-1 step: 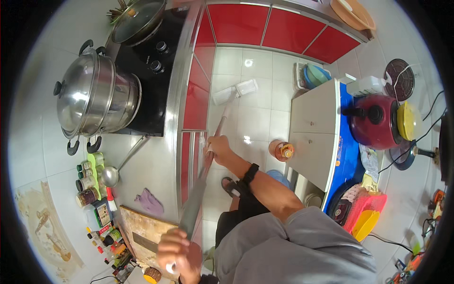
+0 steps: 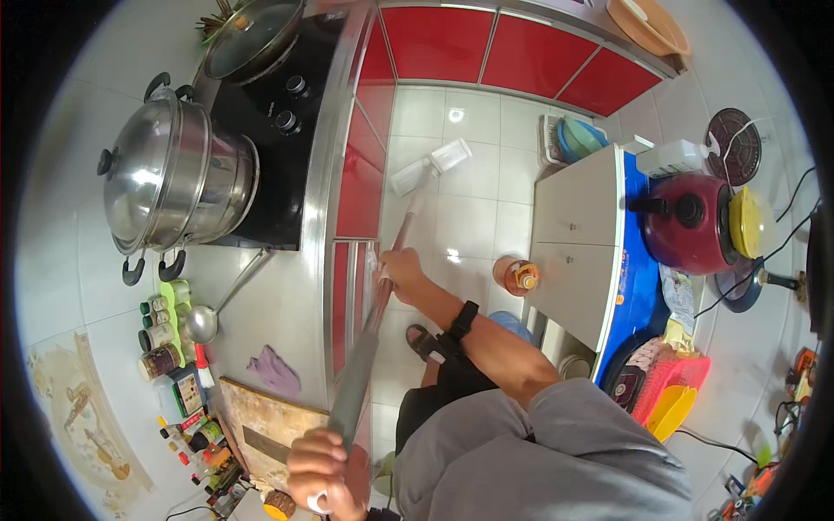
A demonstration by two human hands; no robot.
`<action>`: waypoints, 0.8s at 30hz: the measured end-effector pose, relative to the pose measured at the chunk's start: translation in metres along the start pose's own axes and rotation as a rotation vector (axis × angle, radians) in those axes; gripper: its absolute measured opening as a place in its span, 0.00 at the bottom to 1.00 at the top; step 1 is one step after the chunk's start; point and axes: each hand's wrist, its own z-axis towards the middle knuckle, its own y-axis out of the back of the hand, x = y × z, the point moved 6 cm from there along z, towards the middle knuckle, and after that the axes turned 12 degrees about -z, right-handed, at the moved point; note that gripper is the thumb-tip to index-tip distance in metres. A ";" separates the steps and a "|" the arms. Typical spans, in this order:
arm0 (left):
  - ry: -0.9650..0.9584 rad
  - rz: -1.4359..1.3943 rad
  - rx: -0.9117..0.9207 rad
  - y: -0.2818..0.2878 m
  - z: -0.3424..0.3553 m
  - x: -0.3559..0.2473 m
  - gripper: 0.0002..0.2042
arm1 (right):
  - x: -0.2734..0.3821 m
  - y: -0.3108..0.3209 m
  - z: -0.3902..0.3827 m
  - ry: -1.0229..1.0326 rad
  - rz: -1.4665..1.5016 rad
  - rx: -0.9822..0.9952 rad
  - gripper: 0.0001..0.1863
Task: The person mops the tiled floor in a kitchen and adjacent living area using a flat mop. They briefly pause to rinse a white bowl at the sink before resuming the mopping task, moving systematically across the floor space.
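I hold a long-handled mop (image 2: 365, 356) with both hands. My left hand (image 2: 323, 476) grips the top end of the handle, low in the picture beside the counter edge. My right hand (image 2: 402, 270), with a black band on its wrist, is closed around the handle further down. The white flat mop head (image 2: 431, 167) lies on the white tiled floor (image 2: 473, 226), close to the red cabinet doors (image 2: 360, 187). My sandalled foot (image 2: 424, 342) stands on the floor below the handle.
On the left, the counter carries a steel steamer pot (image 2: 174, 178), a black stove (image 2: 278, 130), a ladle (image 2: 204, 321), a purple cloth (image 2: 274, 372), a wooden board (image 2: 265, 430) and jars. An orange bottle (image 2: 519, 276) stands on the floor beside a white cabinet (image 2: 573, 234) bearing a red pot (image 2: 686, 221).
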 end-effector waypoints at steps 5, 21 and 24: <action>0.120 0.073 0.474 -0.022 -0.001 0.004 0.11 | 0.021 0.005 0.032 -0.065 -0.294 0.004 0.05; 0.125 -0.074 0.154 -0.003 -0.012 0.059 0.12 | -0.040 0.047 0.081 0.256 -0.131 -0.030 0.05; 0.111 -0.072 0.005 0.045 -0.023 0.034 0.13 | -0.072 0.019 0.004 -0.099 0.349 -0.122 0.04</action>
